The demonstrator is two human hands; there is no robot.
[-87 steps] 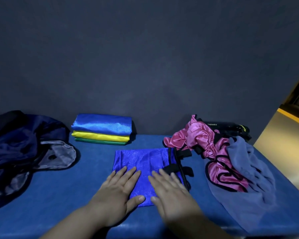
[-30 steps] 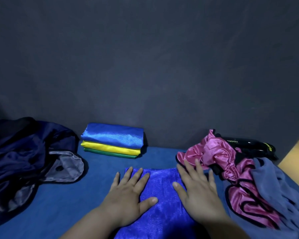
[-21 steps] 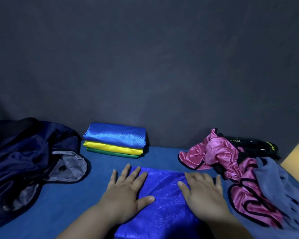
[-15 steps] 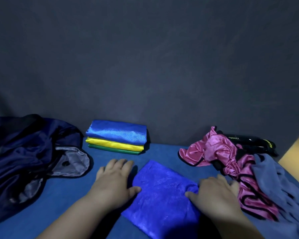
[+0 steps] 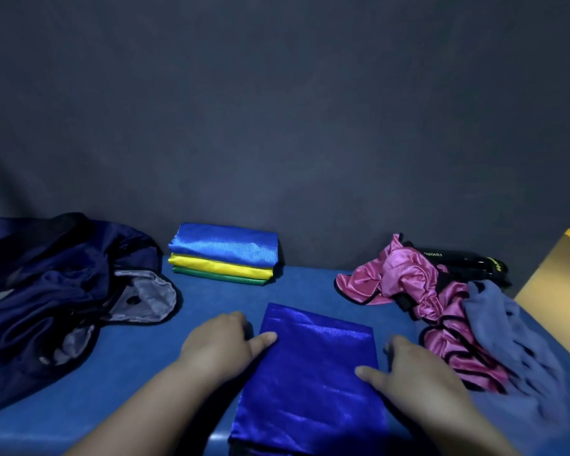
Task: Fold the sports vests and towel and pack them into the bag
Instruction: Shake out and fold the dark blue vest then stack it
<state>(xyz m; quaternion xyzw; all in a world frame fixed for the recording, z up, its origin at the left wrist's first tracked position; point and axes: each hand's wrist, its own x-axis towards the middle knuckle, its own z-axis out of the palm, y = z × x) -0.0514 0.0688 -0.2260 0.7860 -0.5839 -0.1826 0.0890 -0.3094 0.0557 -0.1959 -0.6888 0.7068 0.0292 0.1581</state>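
One folded royal-blue vest lies at the near middle of the blue table, a neat, shiny rectangle. Behind it, against the wall, sits a stack of three folded vests, blue on yellow on green. So four vests look done. Still to fold are the crumpled pink vest and the grey-blue towel heaped at the right, and the packing seems yet to come — the navy bag slumps at the left, grey lining showing. The left hand pinches the vest's left edge, thumb on top, fingers curled down beside it. The right hand lays its thumb on the right edge; whether its fingers tuck underneath cannot be told.
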